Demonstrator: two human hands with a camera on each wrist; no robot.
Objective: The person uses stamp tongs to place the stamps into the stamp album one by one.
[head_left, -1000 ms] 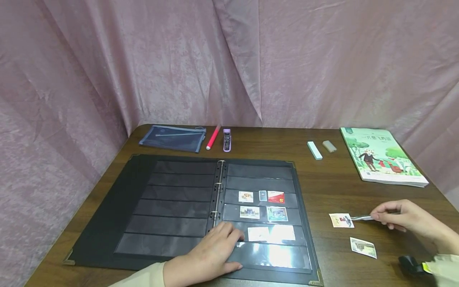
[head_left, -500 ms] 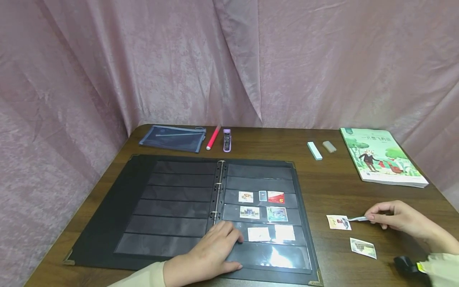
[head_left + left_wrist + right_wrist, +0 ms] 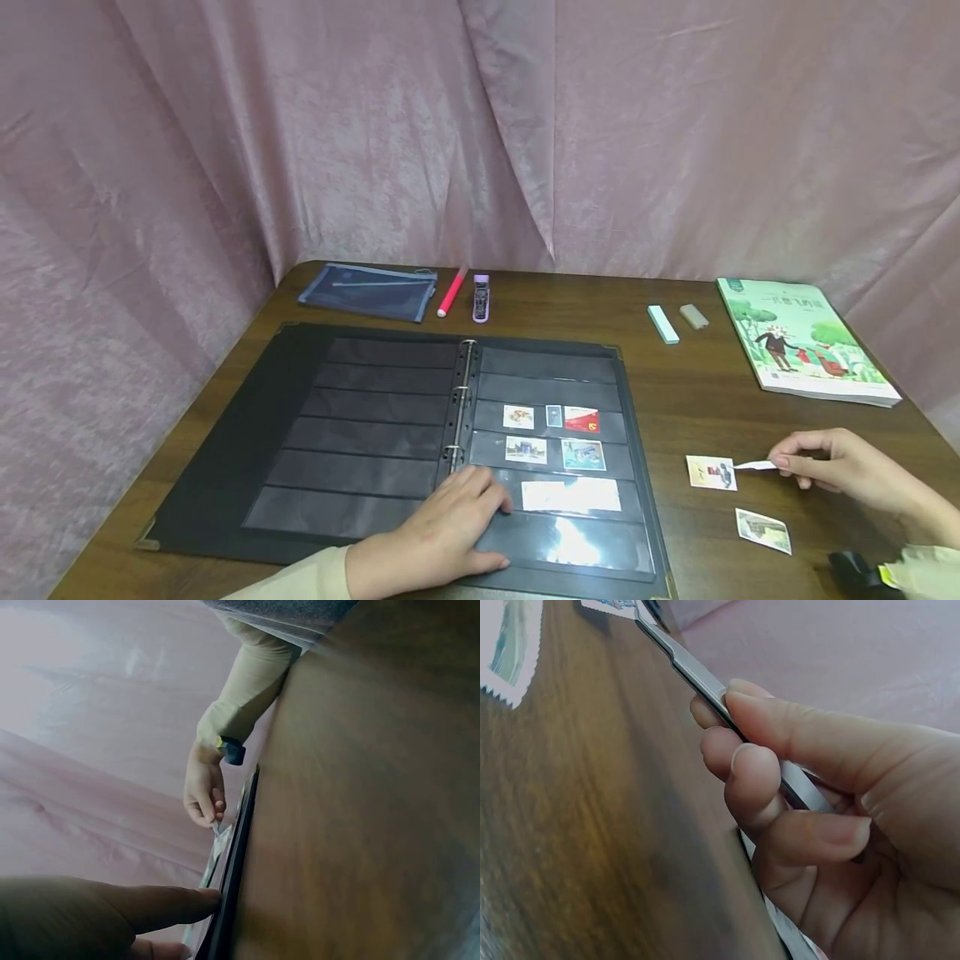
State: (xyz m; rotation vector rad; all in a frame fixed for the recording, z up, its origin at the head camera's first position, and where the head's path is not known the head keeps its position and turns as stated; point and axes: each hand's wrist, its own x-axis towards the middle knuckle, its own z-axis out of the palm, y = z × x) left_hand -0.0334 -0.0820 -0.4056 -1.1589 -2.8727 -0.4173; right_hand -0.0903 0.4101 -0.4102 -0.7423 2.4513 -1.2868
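My right hand (image 3: 843, 471) pinches metal tweezers (image 3: 697, 673) between thumb and fingers, to the right of the album. The tips of the tweezers meet the right edge of a postage stamp (image 3: 711, 472); whether they grip it I cannot tell. Just below lies another stamp (image 3: 763, 531) with a greenish picture. On the lower middle of the open black stamp album (image 3: 352, 443) rests my left hand (image 3: 442, 525), fingers spread loosely near the ring spine. Several stamps, among them a red one (image 3: 582, 419), sit in the right page's clear strips.
Behind the album lie a blue mesh pouch (image 3: 367, 292), a pink marker (image 3: 452, 292) and a purple-capped item (image 3: 481, 298). Farther right are a pale blue bar (image 3: 663, 324), a greyish block (image 3: 693, 316) and a green-covered book (image 3: 806, 343). Glare covers part of the album's lower right page.
The tweezers and right hand have shifted slightly left, and the stamp at their tips moved a little left and turned straighter. My left hand stays on the album. The head view tilted slightly.
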